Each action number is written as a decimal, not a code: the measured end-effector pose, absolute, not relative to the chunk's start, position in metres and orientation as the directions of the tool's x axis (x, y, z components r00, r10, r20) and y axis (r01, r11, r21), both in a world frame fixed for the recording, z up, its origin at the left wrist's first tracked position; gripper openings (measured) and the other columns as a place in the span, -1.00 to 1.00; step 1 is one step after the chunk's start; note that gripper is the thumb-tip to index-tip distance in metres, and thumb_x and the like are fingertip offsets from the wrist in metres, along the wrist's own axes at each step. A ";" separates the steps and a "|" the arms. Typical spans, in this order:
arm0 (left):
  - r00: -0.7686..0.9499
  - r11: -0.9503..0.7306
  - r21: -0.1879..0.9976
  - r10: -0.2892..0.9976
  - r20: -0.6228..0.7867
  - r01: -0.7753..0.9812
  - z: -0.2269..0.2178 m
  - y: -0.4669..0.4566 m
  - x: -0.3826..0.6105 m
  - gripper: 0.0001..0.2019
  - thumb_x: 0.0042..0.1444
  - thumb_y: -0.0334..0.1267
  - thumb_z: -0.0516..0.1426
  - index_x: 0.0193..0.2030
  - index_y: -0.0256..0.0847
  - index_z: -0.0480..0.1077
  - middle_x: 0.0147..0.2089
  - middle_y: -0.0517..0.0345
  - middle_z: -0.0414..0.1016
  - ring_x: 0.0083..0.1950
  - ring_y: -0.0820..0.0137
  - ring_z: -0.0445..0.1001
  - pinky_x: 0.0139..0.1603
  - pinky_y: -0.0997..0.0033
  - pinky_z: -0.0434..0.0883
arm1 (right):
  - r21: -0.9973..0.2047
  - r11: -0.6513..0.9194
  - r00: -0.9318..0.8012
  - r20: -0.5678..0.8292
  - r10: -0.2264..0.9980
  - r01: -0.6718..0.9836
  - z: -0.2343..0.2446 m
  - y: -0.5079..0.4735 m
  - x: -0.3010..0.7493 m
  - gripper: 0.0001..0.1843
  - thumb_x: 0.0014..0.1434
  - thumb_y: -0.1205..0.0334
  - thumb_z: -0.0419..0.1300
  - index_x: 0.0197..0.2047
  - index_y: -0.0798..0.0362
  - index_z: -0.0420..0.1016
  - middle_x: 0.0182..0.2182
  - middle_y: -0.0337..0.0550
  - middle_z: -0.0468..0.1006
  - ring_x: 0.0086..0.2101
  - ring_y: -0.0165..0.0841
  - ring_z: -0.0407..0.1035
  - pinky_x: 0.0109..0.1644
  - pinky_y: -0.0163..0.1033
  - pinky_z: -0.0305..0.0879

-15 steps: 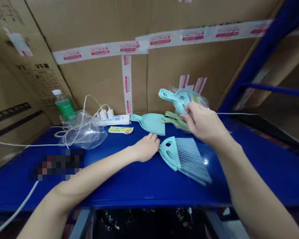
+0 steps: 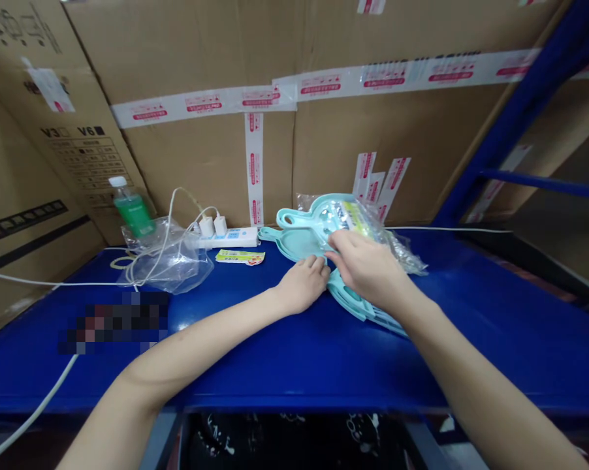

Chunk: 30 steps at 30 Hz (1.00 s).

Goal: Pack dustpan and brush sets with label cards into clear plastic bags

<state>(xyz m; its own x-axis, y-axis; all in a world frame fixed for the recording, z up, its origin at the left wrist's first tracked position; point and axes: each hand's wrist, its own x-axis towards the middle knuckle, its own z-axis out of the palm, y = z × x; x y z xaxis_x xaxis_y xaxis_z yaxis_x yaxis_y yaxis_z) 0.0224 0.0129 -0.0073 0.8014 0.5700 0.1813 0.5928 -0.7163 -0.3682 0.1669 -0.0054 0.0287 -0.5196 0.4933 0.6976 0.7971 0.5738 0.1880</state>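
My left hand (image 2: 305, 285) is closed round the handle end of a light blue hand brush (image 2: 352, 304) lying on the blue table. Most of that brush, including much of its bristles, is hidden behind my right hand and arm. With my right hand (image 2: 366, 260) I grip a light blue dustpan set (image 2: 318, 220), partly in a clear plastic bag with a yellow-green label. It hangs just above and behind the brush. Beneath its handle, a second light blue dustpan (image 2: 299, 244) lies flat, partly covered.
A white power strip (image 2: 233, 237) with plugged-in chargers stands against the cardboard boxes (image 2: 201, 156). A yellow label card (image 2: 239, 257), crumpled clear plastic (image 2: 189, 264), a green-liquid bottle (image 2: 134, 210) and loose white cables are at the left. A blue metal post (image 2: 495, 130) rises at right.
My right hand has brought the bagged dustpan set left and down, over the brush. The green item behind it is now hidden. My left hand has shifted slightly right.
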 end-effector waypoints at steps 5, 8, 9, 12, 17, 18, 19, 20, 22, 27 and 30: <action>0.888 -0.779 -0.510 0.127 0.441 0.365 0.004 -0.023 -0.029 -0.78 0.25 -0.41 -0.09 -0.22 -0.23 0.37 -0.41 0.14 0.40 -0.34 0.37 0.38 -0.28 0.36 0.32 | 0.211 0.605 -0.595 0.585 0.552 0.768 0.020 -0.013 0.146 -0.82 0.25 0.39 -0.06 -0.33 0.07 0.30 -0.46 -0.07 0.46 -0.42 -0.28 0.35 -0.43 -0.28 0.11; 0.722 -0.650 -0.464 0.195 0.663 0.602 0.017 -0.034 -0.069 -0.81 0.23 -0.38 -0.05 -0.10 -0.25 0.32 -0.30 0.04 0.44 -0.27 0.30 0.39 -0.22 0.27 0.35 | 0.202 0.636 -0.644 0.468 0.606 0.745 0.012 -0.023 0.124 -0.85 0.22 0.44 -0.01 -0.28 0.11 0.36 -0.42 -0.03 0.51 -0.38 -0.26 0.39 -0.42 -0.26 0.14; 0.651 -0.598 -0.379 0.339 0.679 0.706 0.020 -0.034 -0.081 -0.78 0.22 -0.32 -0.03 -0.03 -0.30 0.29 -0.18 -0.08 0.45 -0.17 0.23 0.40 -0.16 0.21 0.37 | 0.198 0.648 -0.661 0.423 0.620 0.735 0.009 -0.028 0.116 -0.86 0.22 0.45 0.01 -0.27 0.13 0.38 -0.40 -0.02 0.52 -0.36 -0.25 0.41 -0.42 -0.26 0.14; 0.606 -0.623 -0.144 0.639 0.473 0.769 0.023 -0.029 -0.107 -0.55 0.22 -0.10 0.02 0.14 -0.37 0.15 -0.02 -0.20 0.41 -0.02 0.13 0.41 -0.07 0.14 0.40 | 0.155 0.707 -0.717 0.285 0.637 0.690 0.000 -0.039 0.094 -0.89 0.23 0.43 0.06 -0.23 0.16 0.41 -0.37 0.00 0.54 -0.33 -0.23 0.43 -0.42 -0.25 0.17; 0.652 -0.668 0.065 0.740 0.165 0.742 0.005 -0.024 -0.122 -0.49 0.28 -0.11 -0.05 0.30 -0.23 -0.05 0.05 -0.11 0.42 -0.05 0.21 0.45 -0.09 0.20 0.41 | -0.099 0.772 -0.741 0.229 0.631 0.627 -0.003 -0.038 0.092 -0.90 0.22 0.29 0.16 -0.19 0.11 0.41 -0.30 -0.07 0.57 -0.30 -0.27 0.44 -0.32 -0.26 0.24; 0.649 -0.662 0.050 0.745 0.155 0.748 0.002 -0.024 -0.122 -0.50 0.28 -0.12 -0.06 0.30 -0.25 -0.03 0.02 -0.11 0.44 -0.07 0.21 0.45 -0.10 0.20 0.41 | -0.170 0.759 -0.717 0.252 0.650 0.629 -0.001 -0.033 0.097 -0.88 0.22 0.26 0.15 -0.17 0.09 0.41 -0.29 -0.10 0.56 -0.31 -0.29 0.43 -0.30 -0.26 0.24; 0.646 -0.657 0.031 0.748 0.150 0.753 -0.001 -0.024 -0.123 -0.52 0.29 -0.13 -0.07 0.29 -0.27 -0.01 -0.01 -0.11 0.45 -0.08 0.20 0.45 -0.12 0.21 0.40 | -0.227 0.714 -0.659 0.276 0.699 0.662 0.001 -0.026 0.104 -0.87 0.24 0.28 0.11 -0.14 0.06 0.40 -0.28 -0.11 0.56 -0.31 -0.31 0.43 -0.29 -0.26 0.24; 0.642 -0.651 0.010 0.752 0.150 0.759 -0.003 -0.024 -0.123 -0.53 0.29 -0.14 -0.07 0.28 -0.29 0.01 -0.05 -0.10 0.46 -0.10 0.20 0.44 -0.13 0.21 0.40 | -0.254 0.622 -0.556 0.289 0.779 0.740 0.004 -0.019 0.112 -0.86 0.25 0.31 0.06 -0.15 0.06 0.41 -0.30 -0.11 0.56 -0.35 -0.31 0.42 -0.31 -0.26 0.22; 0.634 -0.639 -0.019 0.758 0.155 0.769 -0.004 -0.024 -0.125 -0.54 0.30 -0.15 -0.08 0.28 -0.29 0.02 -0.10 -0.07 0.47 -0.12 0.20 0.44 -0.14 0.23 0.38 | -0.258 0.414 -0.344 0.277 0.897 0.873 0.007 -0.004 0.128 -0.81 0.25 0.31 0.01 -0.18 0.08 0.43 -0.31 -0.04 0.55 -0.33 -0.25 0.42 -0.31 -0.23 0.20; 0.641 -0.645 -0.047 0.746 0.180 0.763 -0.005 -0.024 -0.129 -0.55 0.33 -0.13 -0.13 0.29 -0.25 0.01 -0.08 -0.04 0.48 -0.13 0.22 0.43 -0.14 0.25 0.35 | -0.274 0.391 -0.345 0.203 0.916 0.879 0.006 0.013 0.142 -0.81 0.20 0.26 0.05 -0.33 0.07 0.48 -0.47 -0.12 0.53 -0.45 -0.31 0.37 -0.38 -0.27 0.16; 0.645 -0.645 -0.068 0.742 0.186 0.761 -0.006 -0.024 -0.129 -0.56 0.33 -0.13 -0.15 0.28 -0.28 0.04 -0.08 -0.06 0.48 -0.15 0.23 0.43 -0.13 0.25 0.34 | -0.280 0.384 -0.336 0.206 0.919 0.880 0.004 0.009 0.136 -0.77 0.22 0.20 0.03 -0.25 0.07 0.49 -0.52 -0.16 0.50 -0.50 -0.33 0.34 -0.44 -0.28 0.12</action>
<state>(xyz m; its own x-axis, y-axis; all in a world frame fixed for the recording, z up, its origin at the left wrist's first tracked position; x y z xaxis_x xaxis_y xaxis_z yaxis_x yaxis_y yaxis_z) -0.1294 -0.0243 -0.0065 0.6445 0.7415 0.1865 0.7614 -0.6446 -0.0684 0.1356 0.0085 0.0035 -0.3359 0.9190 0.2064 0.8796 0.3844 -0.2803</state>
